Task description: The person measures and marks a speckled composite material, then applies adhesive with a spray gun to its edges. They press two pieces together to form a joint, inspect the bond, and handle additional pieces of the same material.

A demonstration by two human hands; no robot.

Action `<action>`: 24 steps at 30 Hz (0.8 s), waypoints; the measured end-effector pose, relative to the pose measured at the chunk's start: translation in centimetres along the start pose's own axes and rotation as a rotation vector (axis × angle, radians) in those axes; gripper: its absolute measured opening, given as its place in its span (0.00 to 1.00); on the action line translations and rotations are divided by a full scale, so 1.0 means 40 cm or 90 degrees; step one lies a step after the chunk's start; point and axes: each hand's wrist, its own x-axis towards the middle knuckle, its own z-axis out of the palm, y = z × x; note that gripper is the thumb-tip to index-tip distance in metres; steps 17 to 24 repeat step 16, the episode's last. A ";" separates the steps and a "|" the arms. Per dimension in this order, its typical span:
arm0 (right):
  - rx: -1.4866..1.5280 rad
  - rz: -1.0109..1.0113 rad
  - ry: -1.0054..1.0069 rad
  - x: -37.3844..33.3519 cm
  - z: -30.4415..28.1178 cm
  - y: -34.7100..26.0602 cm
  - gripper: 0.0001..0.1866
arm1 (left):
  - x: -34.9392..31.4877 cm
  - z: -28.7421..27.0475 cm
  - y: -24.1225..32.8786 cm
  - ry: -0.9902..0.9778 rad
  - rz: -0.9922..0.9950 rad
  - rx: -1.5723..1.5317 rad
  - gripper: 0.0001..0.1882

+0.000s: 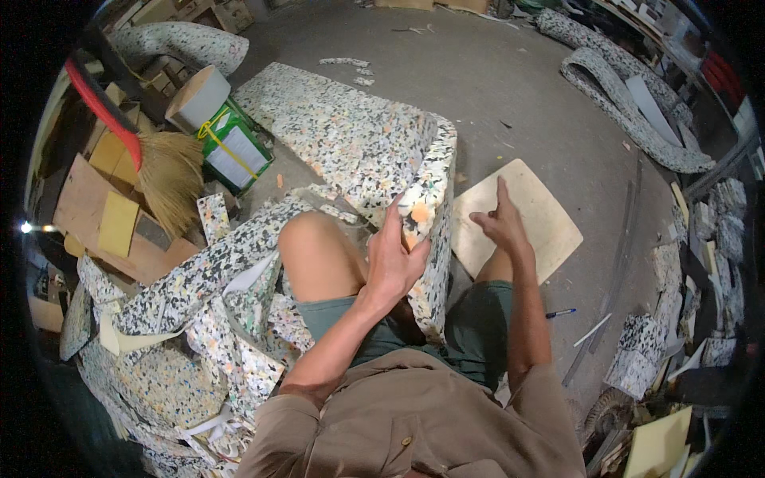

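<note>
A large slab of speckled foam, white, black and orange, reaches from the floor ahead to between my knees. Its right end shows as a thick upright edge. My left hand is closed on this edge, its thumb on the right and its fingers on the left. To the right, my right hand is apart from the foam, its index finger stretched forward and its thumb out to the side. Nothing shows in it. Below that hand lies a pale square board with rounded corners, partly covered by my right leg.
Foam offcuts pile up at my left. A broom with a red handle leans beside a green box and a roll of tape. A blue pen lies at right. Foam strips lie far right.
</note>
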 end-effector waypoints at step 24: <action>0.332 0.073 -0.255 -0.068 -0.158 -0.052 0.33 | -0.095 0.183 -0.014 -0.129 0.288 0.007 0.48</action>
